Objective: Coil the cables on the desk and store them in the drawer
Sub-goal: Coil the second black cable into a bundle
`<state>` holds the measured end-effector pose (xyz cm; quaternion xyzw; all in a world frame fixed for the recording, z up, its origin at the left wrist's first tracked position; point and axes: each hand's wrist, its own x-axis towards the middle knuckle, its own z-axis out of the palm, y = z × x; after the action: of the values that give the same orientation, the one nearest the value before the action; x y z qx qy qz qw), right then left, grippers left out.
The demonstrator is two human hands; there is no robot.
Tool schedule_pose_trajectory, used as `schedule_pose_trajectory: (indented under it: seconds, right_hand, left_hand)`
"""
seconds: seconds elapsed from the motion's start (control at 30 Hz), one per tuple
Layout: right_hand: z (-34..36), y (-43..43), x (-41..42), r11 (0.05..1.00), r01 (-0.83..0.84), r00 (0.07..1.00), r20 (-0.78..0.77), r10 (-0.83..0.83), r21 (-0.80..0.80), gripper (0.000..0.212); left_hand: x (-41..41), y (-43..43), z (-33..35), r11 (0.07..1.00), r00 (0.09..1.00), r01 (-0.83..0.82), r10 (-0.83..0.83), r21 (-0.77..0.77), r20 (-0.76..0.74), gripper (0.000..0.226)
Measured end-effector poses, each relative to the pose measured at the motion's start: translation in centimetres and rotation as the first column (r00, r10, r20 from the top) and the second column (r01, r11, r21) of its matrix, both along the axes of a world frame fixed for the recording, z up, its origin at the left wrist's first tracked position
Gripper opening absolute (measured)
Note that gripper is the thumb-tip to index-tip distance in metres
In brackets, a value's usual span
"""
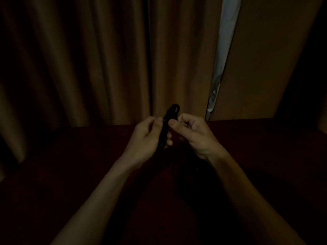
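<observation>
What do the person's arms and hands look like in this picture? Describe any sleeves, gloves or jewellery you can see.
Both forearms are bare to the bottom edge of the picture: no sleeves show. The left hand and right hand wear no gloves. No watch, bracelet or ring is visible, though the dim light could hide small items.

There is only one view, from the camera on my head. It looks forward and down along my forearms, which come in from the bottom edge, toward my left hand and right hand, both near the middle of the picture and close to the lens. Below them lies the dark desk; behind it the brown curtain fills the upper half. The wide angle leans the curtain folds outward. The light is dim.
</observation>
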<state>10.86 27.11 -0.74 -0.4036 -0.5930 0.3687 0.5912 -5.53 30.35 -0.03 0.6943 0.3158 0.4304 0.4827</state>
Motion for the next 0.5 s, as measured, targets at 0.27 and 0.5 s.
schedule_pose_trajectory:
  seconds: [0.27, 0.5]
  right_hand:
    - [0.4, 0.2, -1.8, 0.979, 0.194, 0.979, 0.047, -0.197, 0.055, 0.029]
    - [-0.2, -0.2, -0.7, 0.949, -0.251, 0.966, -0.111, 0.233, -0.189, 0.024]
  left_hand:
    - [0.3, -0.3, -1.0, 0.778, 0.894, -0.078, 0.331, 0.623, -0.301, 0.01]
    - [-0.7, 0.3, 0.1, 0.933, 0.938, -0.19, 0.264, 0.305, -0.224, 0.022]
